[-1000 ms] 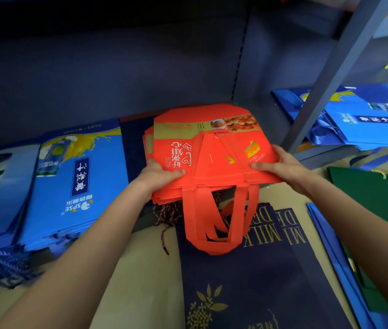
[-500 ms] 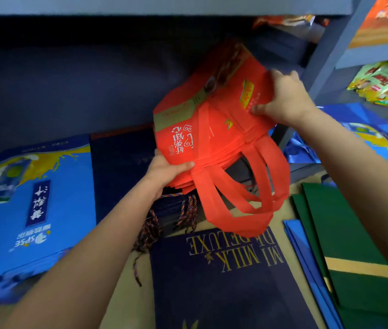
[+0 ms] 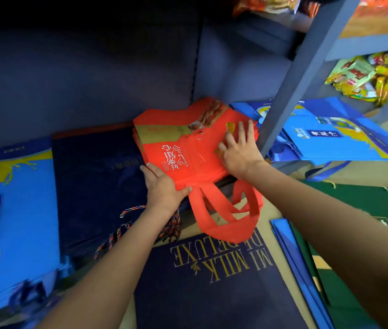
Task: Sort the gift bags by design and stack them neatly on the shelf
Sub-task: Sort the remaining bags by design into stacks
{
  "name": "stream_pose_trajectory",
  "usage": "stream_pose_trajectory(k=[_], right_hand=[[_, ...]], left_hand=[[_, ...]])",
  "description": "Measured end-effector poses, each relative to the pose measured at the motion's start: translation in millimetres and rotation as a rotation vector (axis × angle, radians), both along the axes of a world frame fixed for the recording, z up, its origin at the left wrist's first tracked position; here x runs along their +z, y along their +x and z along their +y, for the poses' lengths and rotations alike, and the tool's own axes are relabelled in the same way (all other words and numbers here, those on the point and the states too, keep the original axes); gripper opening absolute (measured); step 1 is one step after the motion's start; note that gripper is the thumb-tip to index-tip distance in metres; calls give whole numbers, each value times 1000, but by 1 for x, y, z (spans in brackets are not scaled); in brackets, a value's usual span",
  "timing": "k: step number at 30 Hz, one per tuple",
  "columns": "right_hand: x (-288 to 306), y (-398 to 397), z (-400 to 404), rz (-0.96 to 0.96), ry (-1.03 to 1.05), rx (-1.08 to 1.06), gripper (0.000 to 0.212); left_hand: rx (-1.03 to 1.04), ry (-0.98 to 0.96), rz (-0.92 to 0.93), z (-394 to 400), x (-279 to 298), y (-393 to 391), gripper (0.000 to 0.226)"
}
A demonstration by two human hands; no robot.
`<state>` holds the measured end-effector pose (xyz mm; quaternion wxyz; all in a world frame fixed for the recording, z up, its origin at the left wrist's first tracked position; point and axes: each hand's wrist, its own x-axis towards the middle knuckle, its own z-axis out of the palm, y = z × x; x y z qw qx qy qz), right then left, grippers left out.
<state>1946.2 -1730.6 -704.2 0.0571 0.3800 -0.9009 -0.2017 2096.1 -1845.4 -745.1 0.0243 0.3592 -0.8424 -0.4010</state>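
Note:
A stack of red gift bags (image 3: 178, 148) lies flat on the bottom shelf, beside the grey upright post (image 3: 295, 77). Its red handles (image 3: 226, 214) hang over the shelf's front edge. My left hand (image 3: 162, 186) grips the stack's near left corner, thumb on top. My right hand (image 3: 238, 150) presses flat on the stack's right side, fingers spread. A navy bag stack (image 3: 93, 181) lies to the left of the red one, and a blue bag stack (image 3: 15, 210) is further left.
On the floor lie a navy "MI MILK DE DELUXE" bag (image 3: 212, 281), blue bags (image 3: 295, 257) and green bags (image 3: 359, 210). More blue bags (image 3: 335, 138) sit on the neighbouring shelf to the right, with snack packets (image 3: 373, 74) above them.
The red stack, lifted and tilted half a second ago, now lies flat on the shelf. My right hand has let go of its edge and presses on top with spread fingers.

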Motion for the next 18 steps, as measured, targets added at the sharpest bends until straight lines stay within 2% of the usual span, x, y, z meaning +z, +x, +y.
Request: stream_pose_trajectory(k=[5, 10, 12, 15, 18], right_hand=[[-16, -18, -16, -159, 37, -88, 42], [-25, 11, -2, -181, -131, -44, 43], [-34, 30, 17, -186, -192, -10, 49], [-49, 43, 25, -205, -74, -37, 52], [-55, 40, 4, -260, 1, -157, 49]], left_hand=[[12, -49, -54, 9, 1, -8, 117], [-1, 21, -47, 5, 3, -9, 117], [-5, 18, -36, 4, 1, -8, 117], [-9, -19, -16, 11, -2, -10, 114], [-4, -71, -10, 20, -3, -16, 109]])
